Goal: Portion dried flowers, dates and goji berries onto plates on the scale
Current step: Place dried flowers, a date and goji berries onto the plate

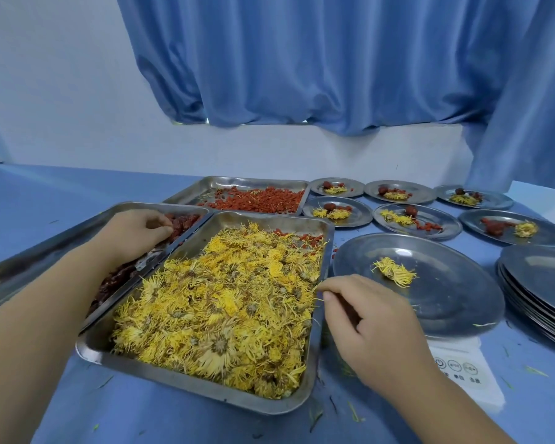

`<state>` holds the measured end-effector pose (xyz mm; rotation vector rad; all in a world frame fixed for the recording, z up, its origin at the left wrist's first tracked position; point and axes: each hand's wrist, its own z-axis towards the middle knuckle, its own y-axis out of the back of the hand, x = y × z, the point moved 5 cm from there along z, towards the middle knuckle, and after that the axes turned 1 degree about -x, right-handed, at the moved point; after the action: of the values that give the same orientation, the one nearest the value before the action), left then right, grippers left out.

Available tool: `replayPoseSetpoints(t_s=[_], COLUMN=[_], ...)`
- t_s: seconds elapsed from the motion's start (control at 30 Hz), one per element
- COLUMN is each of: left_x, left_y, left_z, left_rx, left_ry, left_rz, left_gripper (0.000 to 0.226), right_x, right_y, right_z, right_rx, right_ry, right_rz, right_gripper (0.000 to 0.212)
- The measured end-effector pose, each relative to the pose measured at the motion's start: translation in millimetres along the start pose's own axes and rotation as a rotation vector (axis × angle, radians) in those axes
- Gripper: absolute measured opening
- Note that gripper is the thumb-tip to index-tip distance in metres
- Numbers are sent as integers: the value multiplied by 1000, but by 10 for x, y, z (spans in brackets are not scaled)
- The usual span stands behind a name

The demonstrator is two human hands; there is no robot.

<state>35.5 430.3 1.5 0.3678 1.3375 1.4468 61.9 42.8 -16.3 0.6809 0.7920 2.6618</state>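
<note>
**Dates pinched, one flower plated**

In the left tray point(29, 267), dates point(186, 221) are pinched by the curled left grip point(141, 230). The right grip point(366, 318) is curled beside the dried flowers point(225, 299); its hold cannot be told. One flower point(394, 272) lies on the plate point(446, 302) atop the scale point(455, 370).

One wide-angle head view, looking forward and down from close above and behind the left hand point(135, 232) and right hand point(362, 318); both fill the lower frame; beyond the hands, a curtain point(302, 59) spans the top.
</note>
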Motion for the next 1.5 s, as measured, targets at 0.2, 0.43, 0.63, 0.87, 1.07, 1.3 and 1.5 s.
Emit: replayPoseSetpoints(t_s=[0.2,0.43,0.63,0.87,1.07,1.3,1.5], left_x=[-744,-1944,-2615,-2814,-2668,-2343,-1911], left_y=[-54,-435,-801,-1119,-995,-586,-465], left_z=[-136,-430,-492,-541,-488,-172,235], left_rx=[36,192,294,390,348,189,54], left_ry=[-134,-403,-484,-542,-468,-400,-241], left_rz=[-91,-164,-208,-170,-266,-211,-261], left_gripper=[13,17,18,11,17,10,13], right_x=[-306,-689,-837,-846,-811,-912,-1053], right_y=[270,574,684,670,611,630,662], right_z=[11,-30,-41,-15,4,483,1039], right_rx=[-218,-507,-583,-563,-472,-185,132], right_ry=[-389,-784,-844,-835,-698,-535,-356], right_rz=[386,758,775,786,652,503,236], right_gripper=[22,19,18,16,21,30,34])
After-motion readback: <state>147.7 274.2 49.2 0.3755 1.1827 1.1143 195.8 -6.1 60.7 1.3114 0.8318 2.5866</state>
